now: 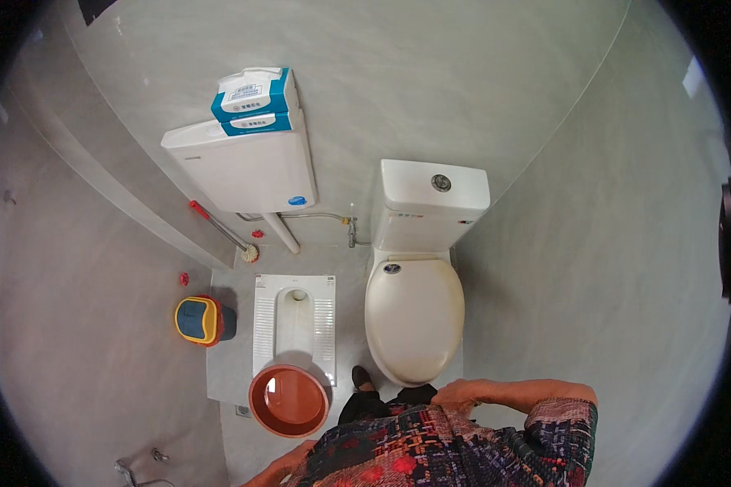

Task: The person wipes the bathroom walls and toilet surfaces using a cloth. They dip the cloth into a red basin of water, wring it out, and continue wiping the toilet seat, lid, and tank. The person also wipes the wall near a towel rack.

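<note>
Bin (198, 320), yellow with a blue lid, sits far left on my feed. Next comes the red basin (289, 399) at the near end of the squat pan (294, 325). The left hand (273, 472) hangs nearest it, half hidden; I cannot tell its grip. The white toilet (414, 312) has its lid down. The right hand (456, 394) rests at the waist, holding nothing. I judge nothing is taken up; reaching the basin calls for bending low.
</note>
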### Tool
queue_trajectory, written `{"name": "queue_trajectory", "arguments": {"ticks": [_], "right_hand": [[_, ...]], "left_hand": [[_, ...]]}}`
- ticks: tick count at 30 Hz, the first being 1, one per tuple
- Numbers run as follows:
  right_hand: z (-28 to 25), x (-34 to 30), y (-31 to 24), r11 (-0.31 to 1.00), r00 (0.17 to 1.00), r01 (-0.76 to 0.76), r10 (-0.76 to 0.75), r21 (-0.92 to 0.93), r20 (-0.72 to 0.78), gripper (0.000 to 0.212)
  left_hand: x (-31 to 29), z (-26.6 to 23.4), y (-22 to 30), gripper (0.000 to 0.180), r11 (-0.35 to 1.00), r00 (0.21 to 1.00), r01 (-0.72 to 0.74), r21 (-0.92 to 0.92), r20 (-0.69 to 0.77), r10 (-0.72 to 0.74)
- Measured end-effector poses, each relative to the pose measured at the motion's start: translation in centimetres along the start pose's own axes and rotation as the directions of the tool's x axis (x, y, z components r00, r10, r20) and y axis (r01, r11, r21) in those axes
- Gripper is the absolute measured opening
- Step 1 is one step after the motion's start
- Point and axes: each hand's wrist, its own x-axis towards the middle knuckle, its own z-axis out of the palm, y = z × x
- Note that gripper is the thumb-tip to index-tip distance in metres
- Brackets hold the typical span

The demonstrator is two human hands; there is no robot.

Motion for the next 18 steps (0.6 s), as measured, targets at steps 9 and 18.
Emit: {"name": "queue_trajectory", "arguments": {"ticks": [9,18], "right_hand": [[-1.2,-0.4,-0.5,0.987,0.979,0.145,-0.153,-0.07,-0.135,0.018],[-4.0,-5.0,-2.6,0.977,0.933,0.211,-0.208,-0.025,-0.293,0.022]], "left_hand": [[0.6,-1.0,-0.9,0.02,0.996,0.994,-0.094,-0.007,-0.049,0.094],[2.3,0.4,1.0,0.022,0.928,0.995,-0.076,-0.366,-0.086,0.048]]}}
